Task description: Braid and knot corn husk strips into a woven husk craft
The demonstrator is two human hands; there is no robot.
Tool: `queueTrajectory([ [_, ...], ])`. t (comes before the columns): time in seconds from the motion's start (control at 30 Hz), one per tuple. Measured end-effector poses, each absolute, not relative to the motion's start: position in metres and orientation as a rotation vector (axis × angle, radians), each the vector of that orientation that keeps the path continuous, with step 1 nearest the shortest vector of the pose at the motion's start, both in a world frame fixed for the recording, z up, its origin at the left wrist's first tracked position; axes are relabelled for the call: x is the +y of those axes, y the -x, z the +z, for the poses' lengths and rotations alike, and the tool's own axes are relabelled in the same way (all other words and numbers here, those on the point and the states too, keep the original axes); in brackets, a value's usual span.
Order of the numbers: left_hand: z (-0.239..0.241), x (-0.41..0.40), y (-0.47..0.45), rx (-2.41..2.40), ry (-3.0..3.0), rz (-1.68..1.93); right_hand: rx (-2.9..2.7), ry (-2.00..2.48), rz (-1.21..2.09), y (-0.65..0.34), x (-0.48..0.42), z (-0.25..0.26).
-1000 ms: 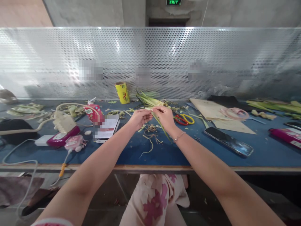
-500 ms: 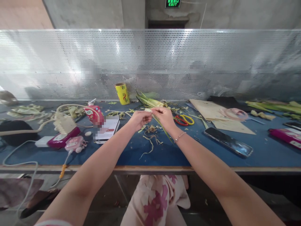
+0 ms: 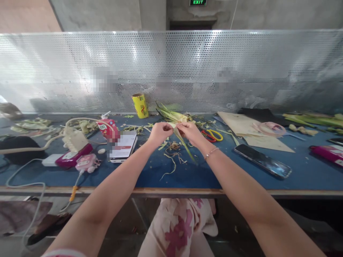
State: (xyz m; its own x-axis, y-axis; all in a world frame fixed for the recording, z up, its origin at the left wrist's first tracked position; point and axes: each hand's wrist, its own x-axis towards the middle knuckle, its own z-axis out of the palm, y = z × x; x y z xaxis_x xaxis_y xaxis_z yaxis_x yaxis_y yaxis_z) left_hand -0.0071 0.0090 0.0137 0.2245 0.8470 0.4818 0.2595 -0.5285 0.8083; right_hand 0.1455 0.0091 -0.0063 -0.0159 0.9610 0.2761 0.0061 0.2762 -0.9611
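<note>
Above the middle of the blue worktable (image 3: 241, 175), my left hand (image 3: 158, 133) and my right hand (image 3: 190, 132) both pinch the top end of a long green leaf strip (image 3: 184, 144). The strip hangs down and to the right from my fingers. My fingers are closed on it. Below my hands lies a small heap of dry leaf shavings (image 3: 173, 151). A bundle of green leaves (image 3: 171, 115) lies just beyond my hands. Red and yellow scissors (image 3: 213, 135) lie to the right of my right hand.
A yellow roll (image 3: 140, 105) stands at the back by the perforated metal screen (image 3: 171, 71). Left: a phone (image 3: 123, 145), a red bottle (image 3: 107, 127), pink devices (image 3: 80, 160), cables. Right: a dark phone (image 3: 262, 160), cardboard sheets (image 3: 249, 130), more leaves (image 3: 313, 121).
My hands have shifted slightly right and drawn a little closer together on the strip; the view has moved a bit. Nothing on the table has moved.
</note>
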Motion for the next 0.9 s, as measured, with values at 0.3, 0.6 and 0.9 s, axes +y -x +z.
queueTrajectory([
  [0.3, 0.015, 0.002, 0.005, 0.994, -2.047, 1.414, -1.446, 1.001, 0.884, -0.144, 0.006, -0.003],
  [0.6, 0.014, 0.011, 0.004, 0.89, -1.684, 1.262, -1.568, 1.001, 0.711, -0.152, 0.003, -0.001],
  [0.9, 0.013, 0.013, 0.006, 0.869, -1.61, 1.202, -1.528, 0.916, 0.802, -0.151, 0.002, 0.0],
])
